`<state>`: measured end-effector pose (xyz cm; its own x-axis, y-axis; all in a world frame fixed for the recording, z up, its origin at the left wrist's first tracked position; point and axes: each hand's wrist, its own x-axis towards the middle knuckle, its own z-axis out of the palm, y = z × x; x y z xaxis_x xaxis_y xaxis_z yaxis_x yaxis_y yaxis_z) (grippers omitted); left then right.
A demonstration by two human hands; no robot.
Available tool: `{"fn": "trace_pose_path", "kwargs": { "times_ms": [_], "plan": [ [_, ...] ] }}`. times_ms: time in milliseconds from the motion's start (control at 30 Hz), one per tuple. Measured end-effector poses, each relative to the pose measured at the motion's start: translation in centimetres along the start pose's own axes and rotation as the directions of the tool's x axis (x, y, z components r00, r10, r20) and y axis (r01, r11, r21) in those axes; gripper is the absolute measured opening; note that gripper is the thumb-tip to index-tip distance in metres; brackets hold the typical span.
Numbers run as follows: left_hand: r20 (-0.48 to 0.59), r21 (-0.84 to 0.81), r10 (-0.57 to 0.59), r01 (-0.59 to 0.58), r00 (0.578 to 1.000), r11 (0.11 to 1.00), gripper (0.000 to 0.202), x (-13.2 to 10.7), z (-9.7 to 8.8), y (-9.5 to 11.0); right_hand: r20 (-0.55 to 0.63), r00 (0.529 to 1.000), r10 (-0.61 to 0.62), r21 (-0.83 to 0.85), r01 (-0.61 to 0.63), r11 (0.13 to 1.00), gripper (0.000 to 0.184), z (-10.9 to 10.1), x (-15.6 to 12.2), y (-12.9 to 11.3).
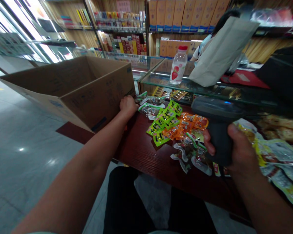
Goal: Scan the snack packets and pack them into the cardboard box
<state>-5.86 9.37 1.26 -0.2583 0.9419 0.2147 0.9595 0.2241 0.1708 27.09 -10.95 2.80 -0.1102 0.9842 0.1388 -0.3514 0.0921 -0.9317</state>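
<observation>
L hand [128, 105] fisted at box [88, 92], R hand [235, 151] gripping scanner [216, 113], snack pkts [166, 117] print illegible.

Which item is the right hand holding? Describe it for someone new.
Start at the dark red table, strewn with bright snack packets. Above its right side, the right hand grips a handheld scanner. It is the only plain dark grey, pistol-shaped thing among shiny wrappers.

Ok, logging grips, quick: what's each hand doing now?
Left hand: curled against the cardboard box corner; grip cannot be told.
Right hand: closed around the grey scanner handle.
</observation>
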Motion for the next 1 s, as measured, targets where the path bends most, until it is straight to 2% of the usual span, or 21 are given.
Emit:
{"fn": "trace_pose_path", "kwargs": {
  "times_ms": [100, 233, 300, 400, 467, 533, 633, 700, 800, 900, 1000],
  "plan": [
    [-0.035, -0.03, 0.0, -0.001, 0.999, 1.0, 0.038, -1.3, -1.0, -0.9, 0.014, 1.0, 0.009, 0.0, -0.009, 1.0, 0.043, 0.1, 0.0, 0.1],
    [-0.05, -0.004, 0.151, -0.151, 0.987, 0.988, 0.033, -1.8, -1.6, -1.8, -0.008, 0.999, 0.036, -0.005, -0.036, 0.999, 0.043, 0.5, -0.1, 0.1],
    [-0.001, 0.01, 0.195, -0.195, 0.981, 0.981, 0.034, -1.4, -1.2, -1.7, -0.007, 0.998, 0.057, -0.007, -0.057, 0.998, 0.044, 0.4, -0.1, 0.3],
    [0.117, 0.038, 0.162, -0.167, 0.98, 0.985, 0.038, -0.5, -0.1, -1.1, 0.019, 0.996, 0.089, -0.007, -0.089, 0.996, 0.046, 0.1, 0.0, 0.5],
    [0.135, 0.059, 0.14, -0.149, 0.981, 0.987, 0.037, 0.1, 0.4, -0.6, 0.019, 0.995, 0.099, 0.002, -0.099, 0.995, 0.045, 0.0, 0.0, 0.6],
    [0.105, 0.067, 0.125, -0.133, 0.987, 0.989, 0.034, 0.5, 0.2, -0.4, 0.015, 0.995, 0.095, 0.009, -0.095, 0.995, 0.044, 0.1, -0.1, 0.5],
    [0.003, 0.049, 0.093, -0.093, 0.996, 0.994, 0.032, -0.3, -1.3, -0.6, -0.03, 0.997, 0.071, 0.01, -0.071, 0.997, 0.042, 0.5, -0.3, 0.3],
    [-0.097, 0.033, 0.106, -0.103, 0.99, 0.994, 0.031, -2.7, -2.7, -1.1, -0.043, 0.998, 0.053, 0.008, -0.052, 0.999, 0.041, 0.7, -0.3, 0.1],
    [-0.176, 0.017, 0.19, -0.19, 0.966, 0.982, 0.031, -9.3, -3.9, -2.4, 0.013, 0.999, 0.044, 0.004, -0.044, 0.999, 0.041, 0.4, -0.1, 0.1],
    [-0.172, -0.096, 0.319, -0.338, 0.932, 0.936, 0.031, -16.8, -2.9, -4.2, 0.023, 0.999, 0.025, 0.005, -0.025, 1.0, 0.04, 0.2, 0.0, 0.0],
    [-0.185, -0.241, 0.438, -0.473, 0.88, 0.848, 0.035, -21.7, -1.2, -6.0, 0.014, 1.0, 0.02, 0.012, -0.02, 1.0, 0.038, 0.3, 0.1, -0.1]
  ]
}}
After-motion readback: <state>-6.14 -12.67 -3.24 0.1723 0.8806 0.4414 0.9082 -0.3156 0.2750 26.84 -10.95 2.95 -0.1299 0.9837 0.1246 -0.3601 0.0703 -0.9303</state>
